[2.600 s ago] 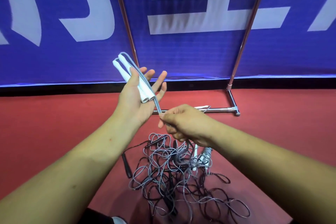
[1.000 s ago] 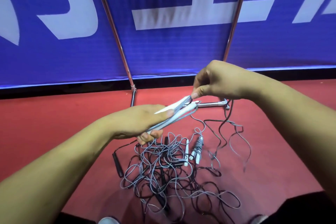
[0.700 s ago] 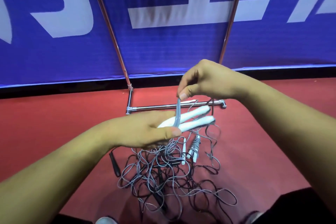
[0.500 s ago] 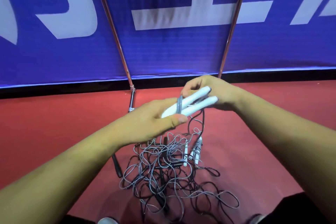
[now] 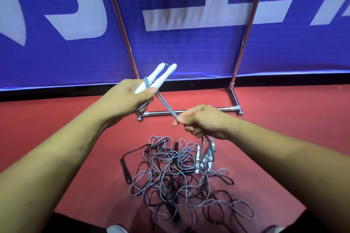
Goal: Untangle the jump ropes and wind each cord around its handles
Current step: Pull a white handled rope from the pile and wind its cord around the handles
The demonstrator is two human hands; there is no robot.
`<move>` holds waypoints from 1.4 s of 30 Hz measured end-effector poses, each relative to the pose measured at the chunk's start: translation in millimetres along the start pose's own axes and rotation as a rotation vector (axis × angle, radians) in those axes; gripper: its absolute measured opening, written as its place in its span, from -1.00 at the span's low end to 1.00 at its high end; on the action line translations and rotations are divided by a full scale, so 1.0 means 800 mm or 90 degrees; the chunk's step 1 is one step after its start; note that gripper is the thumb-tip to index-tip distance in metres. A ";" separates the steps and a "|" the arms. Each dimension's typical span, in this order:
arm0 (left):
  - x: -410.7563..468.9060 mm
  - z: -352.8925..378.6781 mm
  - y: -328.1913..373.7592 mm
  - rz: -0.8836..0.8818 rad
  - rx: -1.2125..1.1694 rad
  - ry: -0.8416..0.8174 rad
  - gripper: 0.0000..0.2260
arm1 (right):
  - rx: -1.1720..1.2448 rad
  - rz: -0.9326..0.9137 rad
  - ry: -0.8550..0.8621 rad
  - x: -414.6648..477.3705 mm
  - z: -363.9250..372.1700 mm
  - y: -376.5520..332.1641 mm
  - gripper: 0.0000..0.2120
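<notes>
My left hand (image 5: pixel 126 100) grips two white jump-rope handles (image 5: pixel 159 76) side by side, tips pointing up and to the right. A grey cord (image 5: pixel 165 103) is looped round them near my thumb and runs taut down to my right hand (image 5: pixel 203 123), which pinches it between thumb and forefinger. From that hand the cord drops into a tangled pile of grey and black cords (image 5: pixel 180 178) on the red floor. A black handle (image 5: pixel 126 171) lies at the pile's left edge. White handles (image 5: pixel 205 159) lie at its right.
A blue banner with white lettering (image 5: pixel 189 24) stands close behind on a metal frame (image 5: pixel 189 111), whose floor bar lies just beyond my hands. Red floor (image 5: pixel 56 119) extends to both sides. A shoe tip (image 5: pixel 116 229) shows at the bottom edge.
My right hand carried the cord over and round the handles, then came down and toward me, pulling the cord taut. My left hand tilted the handles upward.
</notes>
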State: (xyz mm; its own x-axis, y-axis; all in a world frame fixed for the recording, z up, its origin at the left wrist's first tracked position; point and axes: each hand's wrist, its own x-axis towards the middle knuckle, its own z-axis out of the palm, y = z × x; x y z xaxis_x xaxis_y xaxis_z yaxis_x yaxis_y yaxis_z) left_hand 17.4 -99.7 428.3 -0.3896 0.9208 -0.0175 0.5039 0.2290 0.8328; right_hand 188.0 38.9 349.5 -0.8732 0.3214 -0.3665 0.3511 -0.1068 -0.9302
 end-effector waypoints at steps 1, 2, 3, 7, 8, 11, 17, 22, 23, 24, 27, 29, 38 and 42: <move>0.001 -0.002 -0.001 -0.002 0.042 0.018 -0.68 | -0.007 -0.001 0.003 -0.001 0.002 -0.003 -0.81; 0.002 -0.003 -0.004 -0.008 0.090 0.044 -0.68 | -0.020 -0.004 0.011 -0.002 0.005 -0.006 -0.81; 0.003 -0.003 -0.006 -0.017 0.128 0.063 -0.68 | -0.042 -0.010 0.021 -0.003 0.009 -0.008 -0.81; 0.008 -0.002 -0.009 -0.030 0.314 0.067 -0.69 | -0.155 -0.047 0.047 -0.012 0.032 -0.019 -0.79; 0.008 -0.001 -0.010 -0.023 0.354 0.065 -0.70 | -0.186 -0.061 0.051 -0.016 0.035 -0.023 -0.79; 0.008 -0.001 -0.011 -0.013 0.378 0.074 -0.70 | -0.291 -0.100 0.063 -0.029 0.035 -0.042 -0.79; 0.013 0.002 -0.019 -0.070 0.254 0.089 -0.62 | -0.419 -0.129 0.048 -0.052 0.021 -0.067 -0.79; 0.015 -0.004 -0.031 -0.084 0.188 0.107 -0.59 | -0.527 -0.162 0.028 -0.063 0.026 -0.075 -0.77; 0.014 -0.004 -0.032 -0.065 0.216 0.084 -0.60 | -0.543 -0.173 0.019 -0.065 0.027 -0.077 -0.76; 0.013 -0.002 -0.029 -0.042 0.255 0.057 -0.62 | -0.562 -0.188 0.012 -0.067 0.027 -0.080 -0.73; 0.012 0.012 -0.023 0.021 0.383 -0.049 -0.64 | -0.640 -0.249 0.040 -0.064 0.023 -0.087 -0.74; 0.008 0.028 -0.017 0.054 0.415 -0.141 -0.62 | -0.696 -0.289 0.096 -0.059 0.017 -0.086 -0.82; -0.017 0.061 0.006 0.078 0.136 -0.269 -0.63 | -0.431 -0.259 0.105 -0.064 -0.010 -0.087 -0.86; -0.025 0.062 0.012 0.077 0.023 -0.231 -0.54 | -0.144 -0.106 0.047 -0.055 -0.026 -0.073 -0.89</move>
State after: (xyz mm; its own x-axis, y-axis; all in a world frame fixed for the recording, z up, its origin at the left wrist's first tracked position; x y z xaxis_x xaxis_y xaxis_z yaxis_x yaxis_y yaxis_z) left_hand 68.1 -100.2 408.8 -0.0302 0.9923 -0.1204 0.5590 0.1166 0.8209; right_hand 213.4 50.7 420.4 -0.9012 0.3854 -0.1982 0.2778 0.1628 -0.9467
